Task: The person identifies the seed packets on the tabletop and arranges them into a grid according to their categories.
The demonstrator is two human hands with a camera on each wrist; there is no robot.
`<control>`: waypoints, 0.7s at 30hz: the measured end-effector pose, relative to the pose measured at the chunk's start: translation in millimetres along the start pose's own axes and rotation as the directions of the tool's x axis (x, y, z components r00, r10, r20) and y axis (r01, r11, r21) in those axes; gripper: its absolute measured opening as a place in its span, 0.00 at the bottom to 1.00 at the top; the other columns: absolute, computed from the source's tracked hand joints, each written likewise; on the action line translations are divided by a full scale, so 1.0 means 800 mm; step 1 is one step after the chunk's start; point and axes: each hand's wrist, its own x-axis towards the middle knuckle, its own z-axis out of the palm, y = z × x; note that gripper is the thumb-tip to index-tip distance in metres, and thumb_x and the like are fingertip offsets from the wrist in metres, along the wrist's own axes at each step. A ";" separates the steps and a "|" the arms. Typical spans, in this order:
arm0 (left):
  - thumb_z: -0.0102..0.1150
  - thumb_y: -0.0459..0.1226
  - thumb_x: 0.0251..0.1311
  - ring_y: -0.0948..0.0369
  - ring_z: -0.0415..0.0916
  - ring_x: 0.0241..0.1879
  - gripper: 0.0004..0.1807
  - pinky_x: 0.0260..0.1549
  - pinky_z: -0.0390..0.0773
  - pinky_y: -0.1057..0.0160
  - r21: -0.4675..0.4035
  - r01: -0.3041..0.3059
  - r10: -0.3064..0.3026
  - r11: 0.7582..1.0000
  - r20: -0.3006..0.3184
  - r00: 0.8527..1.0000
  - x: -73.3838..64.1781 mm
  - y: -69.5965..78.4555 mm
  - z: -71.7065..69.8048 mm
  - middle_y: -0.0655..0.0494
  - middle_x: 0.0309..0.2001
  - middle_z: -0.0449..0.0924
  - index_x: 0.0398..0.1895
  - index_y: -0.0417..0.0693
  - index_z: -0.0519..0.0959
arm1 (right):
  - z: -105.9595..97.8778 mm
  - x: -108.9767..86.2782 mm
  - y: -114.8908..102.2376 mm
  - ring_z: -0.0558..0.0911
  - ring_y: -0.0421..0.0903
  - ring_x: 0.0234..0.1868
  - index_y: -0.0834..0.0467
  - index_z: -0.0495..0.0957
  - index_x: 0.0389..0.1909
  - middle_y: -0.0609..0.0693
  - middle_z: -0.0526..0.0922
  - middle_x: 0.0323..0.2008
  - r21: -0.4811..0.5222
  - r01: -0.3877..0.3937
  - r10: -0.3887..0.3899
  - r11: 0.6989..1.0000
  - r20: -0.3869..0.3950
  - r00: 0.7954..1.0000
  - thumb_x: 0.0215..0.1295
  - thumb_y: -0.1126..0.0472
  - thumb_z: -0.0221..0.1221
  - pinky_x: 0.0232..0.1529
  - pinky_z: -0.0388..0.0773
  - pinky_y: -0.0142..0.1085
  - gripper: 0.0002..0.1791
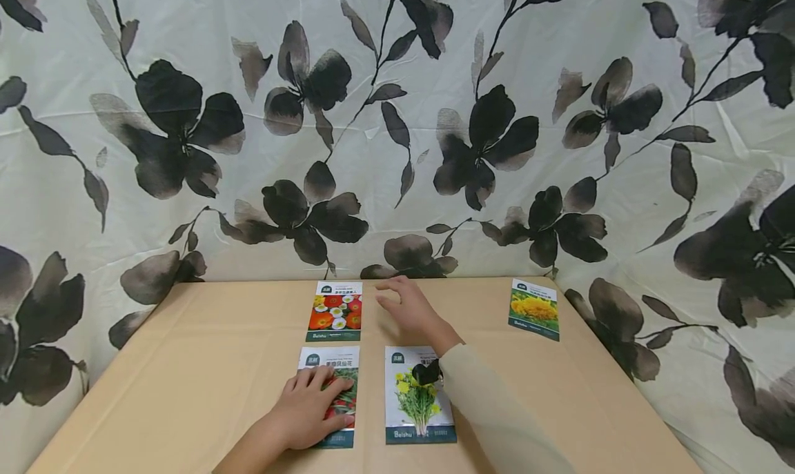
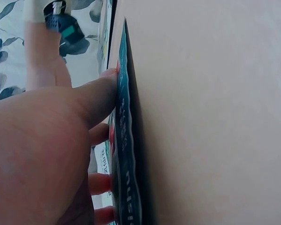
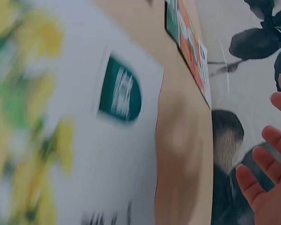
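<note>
My left hand (image 1: 317, 408) rests with spread fingers on a seed packet (image 1: 328, 357) with a red and green plant picture, at the front of the table. In the left wrist view the thumb and fingertips touch the face of that packet (image 2: 126, 126). My right hand (image 1: 413, 312) hovers above the table, holding nothing, its fingers loosely bent. Below its wrist lies a seed packet with yellow flowers (image 1: 413, 398), partly covered by the sleeve; in the right wrist view this packet (image 3: 131, 154) is close and blurred.
A seed packet with red, white and orange flowers (image 1: 335, 315) lies at the back, left of my right hand. Another with orange-yellow blooms (image 1: 534, 310) lies back right. The beige table (image 1: 205, 363) meets a flower-printed cloth (image 1: 397, 150) behind.
</note>
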 end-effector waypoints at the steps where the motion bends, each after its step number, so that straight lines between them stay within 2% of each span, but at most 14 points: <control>1: 0.61 0.64 0.62 0.40 0.62 0.66 0.34 0.62 0.61 0.29 -0.004 0.001 -0.001 1.000 -0.001 1.000 0.000 0.000 0.001 0.45 0.68 0.69 0.67 0.62 0.76 | -0.004 -0.004 0.004 0.68 0.51 0.72 0.49 0.78 0.65 0.49 0.72 0.67 0.003 0.004 -0.004 1.000 -0.013 1.000 0.77 0.47 0.56 0.72 0.68 0.50 0.21; 3: 0.61 0.65 0.61 0.41 0.61 0.66 0.34 0.63 0.61 0.29 -0.012 0.006 -0.006 1.000 -0.004 1.000 0.001 -0.001 0.003 0.45 0.68 0.68 0.67 0.62 0.76 | -0.010 -0.010 0.012 0.70 0.50 0.71 0.48 0.79 0.64 0.49 0.73 0.67 0.003 -0.003 0.003 1.000 -0.037 0.999 0.77 0.47 0.57 0.71 0.69 0.50 0.20; 9: 0.56 0.68 0.63 0.40 0.61 0.66 0.35 0.62 0.61 0.28 -0.001 -0.031 0.031 1.000 -0.040 0.999 0.002 -0.007 0.012 0.45 0.68 0.68 0.68 0.63 0.76 | -0.029 -0.029 0.039 0.72 0.51 0.70 0.49 0.81 0.61 0.49 0.75 0.66 0.045 -0.027 0.033 0.999 -0.122 0.992 0.76 0.50 0.59 0.66 0.75 0.52 0.18; 12: 0.58 0.67 0.62 0.40 0.61 0.66 0.35 0.62 0.61 0.28 -0.007 -0.022 0.022 1.000 -0.036 0.999 0.002 -0.006 0.011 0.45 0.68 0.68 0.67 0.63 0.76 | -0.037 -0.037 0.053 0.72 0.51 0.70 0.50 0.82 0.61 0.49 0.75 0.66 0.060 -0.032 0.040 0.998 -0.151 0.988 0.76 0.51 0.59 0.65 0.76 0.52 0.17; 16: 0.60 0.65 0.62 0.41 0.62 0.66 0.34 0.62 0.62 0.29 -0.007 -0.012 0.011 1.000 -0.025 1.000 0.001 -0.004 0.008 0.45 0.68 0.69 0.67 0.62 0.76 | -0.050 -0.049 0.069 0.72 0.50 0.71 0.50 0.82 0.60 0.48 0.75 0.66 0.080 -0.046 0.058 0.996 -0.153 0.986 0.76 0.51 0.59 0.65 0.75 0.54 0.17; 21: 0.60 0.65 0.62 0.41 0.62 0.65 0.34 0.62 0.62 0.29 -0.002 -0.019 0.019 1.000 -0.037 0.999 0.000 -0.004 0.007 0.45 0.67 0.69 0.67 0.62 0.77 | -0.064 -0.065 0.089 0.71 0.53 0.71 0.51 0.81 0.61 0.52 0.74 0.67 0.088 -0.054 0.065 0.995 -0.127 0.990 0.76 0.51 0.59 0.67 0.72 0.58 0.18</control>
